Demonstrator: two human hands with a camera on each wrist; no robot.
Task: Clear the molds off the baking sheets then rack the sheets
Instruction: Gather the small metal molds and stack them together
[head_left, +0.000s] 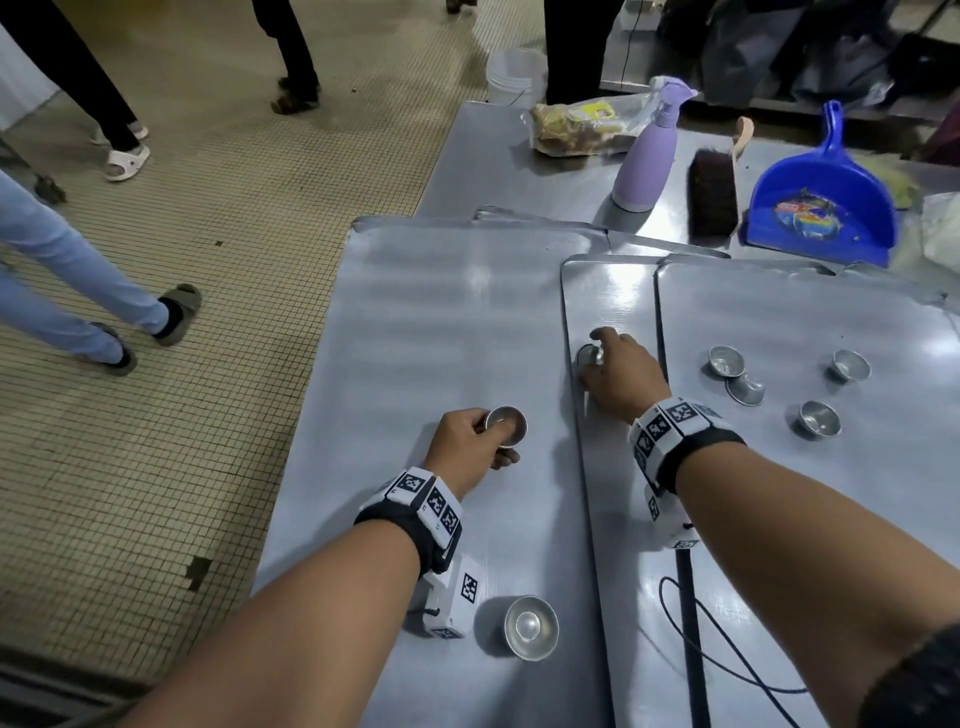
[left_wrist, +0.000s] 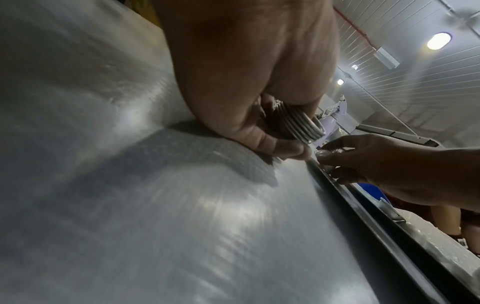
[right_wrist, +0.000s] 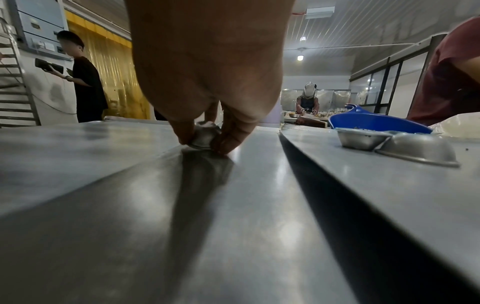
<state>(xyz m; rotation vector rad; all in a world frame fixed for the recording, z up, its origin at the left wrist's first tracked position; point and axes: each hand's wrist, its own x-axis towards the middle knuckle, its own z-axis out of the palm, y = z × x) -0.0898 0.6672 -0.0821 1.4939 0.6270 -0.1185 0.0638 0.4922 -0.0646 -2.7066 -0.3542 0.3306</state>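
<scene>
My left hand (head_left: 480, 441) grips a stack of small metal molds (head_left: 506, 426) just above the large left baking sheet (head_left: 415, 322); the left wrist view shows the nested rims of that stack of molds (left_wrist: 303, 127). My right hand (head_left: 615, 376) pinches one upturned mold (head_left: 589, 356) on the narrow middle sheet (head_left: 613, 291), seen as the same mold (right_wrist: 205, 135) between thumb and fingers (right_wrist: 233, 133). Another mold (head_left: 530, 626) sits on the left sheet near my left forearm. Several more molds (head_left: 727, 361) lie on the right sheet (head_left: 805, 312).
At the table's far end stand a purple spray bottle (head_left: 647, 150), a dark brush (head_left: 711, 192), a blue dustpan (head_left: 826, 202) and a bag of food (head_left: 576, 127). A black cable (head_left: 691, 613) crosses the middle sheet. People stand on the tiled floor (head_left: 182, 234) to the left.
</scene>
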